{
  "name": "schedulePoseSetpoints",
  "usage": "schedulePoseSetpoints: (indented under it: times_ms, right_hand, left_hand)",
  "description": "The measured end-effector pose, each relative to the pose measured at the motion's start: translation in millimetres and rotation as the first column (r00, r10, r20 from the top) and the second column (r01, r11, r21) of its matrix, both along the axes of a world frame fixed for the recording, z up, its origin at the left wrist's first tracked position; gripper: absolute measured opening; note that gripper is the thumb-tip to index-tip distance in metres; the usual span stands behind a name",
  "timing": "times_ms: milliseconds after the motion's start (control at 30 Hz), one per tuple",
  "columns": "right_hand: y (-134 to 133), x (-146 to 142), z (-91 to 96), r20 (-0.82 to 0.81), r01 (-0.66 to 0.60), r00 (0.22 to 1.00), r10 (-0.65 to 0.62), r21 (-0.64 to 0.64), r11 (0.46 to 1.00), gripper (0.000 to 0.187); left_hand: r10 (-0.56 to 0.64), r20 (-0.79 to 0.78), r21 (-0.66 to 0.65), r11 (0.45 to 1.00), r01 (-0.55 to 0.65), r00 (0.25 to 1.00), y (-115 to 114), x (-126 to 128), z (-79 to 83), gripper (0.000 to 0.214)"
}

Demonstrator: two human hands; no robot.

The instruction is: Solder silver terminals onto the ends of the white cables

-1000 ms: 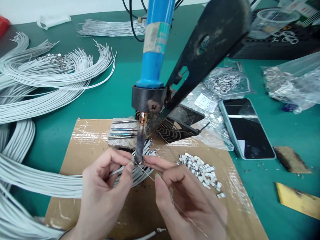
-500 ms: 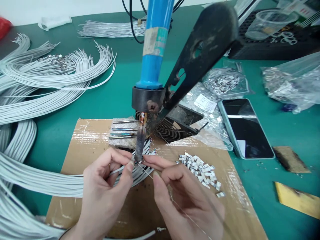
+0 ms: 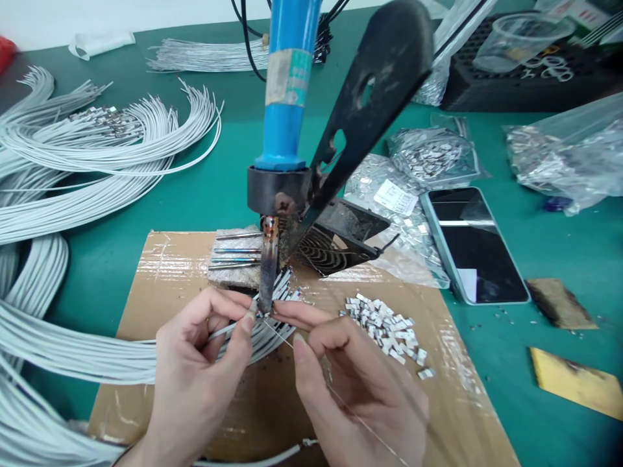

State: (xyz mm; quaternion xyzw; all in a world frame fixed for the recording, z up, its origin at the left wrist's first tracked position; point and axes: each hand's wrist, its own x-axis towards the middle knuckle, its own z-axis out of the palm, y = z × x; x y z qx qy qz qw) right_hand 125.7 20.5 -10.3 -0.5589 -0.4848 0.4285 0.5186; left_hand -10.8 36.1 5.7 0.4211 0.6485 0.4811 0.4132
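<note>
1. Hands meet at the bench: the left hand and the right hand bring their fingertips close beside the dark tip of a soldering iron, over a sheet of cardboard.

2. Left thumb and fingers are pinched on a white cable, its end just at the iron's tip. The right thumb and a bent finger appear closed on a thin wire, while another right finger reaches to the joint; whether it grips anything there is too small to tell.

3. Soldering looks to be the step in hand, judging by the wire fed toward the hot end. The next move would call for a steady cable and a light feed, with fingertips kept off the metal.

4. Running up and to the right through the left hand, the held cable has its long axis slanting away from the wearer, its end pointing at the iron. The thin wire slants the other way, from the lower right up to the tip.

5. Upright with a slight lean, the iron points down, its blue handle uppermost. Small metal pieces lie heaped to the right; bundled white cables sweep in from the left.
</note>
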Motion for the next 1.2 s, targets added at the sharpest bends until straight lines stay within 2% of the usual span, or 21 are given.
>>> schedulePoseSetpoints:
  times_ms: [67,200,600,767,900,1033,1200]
  right_hand:
    - [-0.2,0.2,-1.1,0.004,-0.005,1.000,0.005,-0.002,1.000,0.024]
    - [-1.2,0.5,-3.5,0.001,-0.015,1.000,0.015,-0.003,1.000,0.023]
    - [-1.6,-0.8,-5.9,0.012,0.003,1.000,-0.003,0.046,0.999,0.022]
    - [-0.7,-2.4,-6.2,0.010,0.012,1.000,-0.013,0.050,0.999,0.022]
    - [-0.5,-2.6,-6.6,0.005,0.018,1.000,-0.018,0.046,0.999,0.022]
    - [-0.7,-2.6,-5.9,0.000,0.024,1.000,-0.024,0.042,0.999,0.022]
    - [-1.0,-3.6,-5.2,-0.004,0.033,0.999,-0.033,0.038,0.999,0.023]
  left_hand:
    - [-0.012,-0.002,-0.008,1.000,0.012,1.000,0.1,-0.7,-0.3,0.020]
    - [0.099,0.054,-0.008,0.995,-0.099,0.994,-1.4,7.1,0.0,0.018]
    - [0.119,0.062,-0.020,0.993,-0.118,0.991,-3.5,12.4,1.2,0.014]
    - [0.107,0.074,0.013,0.994,-0.109,0.991,-2.4,8.3,-0.4,0.016]
    - [0.025,0.061,-0.001,1.000,-0.025,0.998,-1.6,5.6,-1.4,0.018]
    - [0.088,0.072,0.014,0.996,-0.089,0.994,-2.5,6.3,-1.2,0.017]
    - [-0.044,0.000,0.025,0.999,0.044,0.999,-2.1,-0.9,-2.3,0.019]
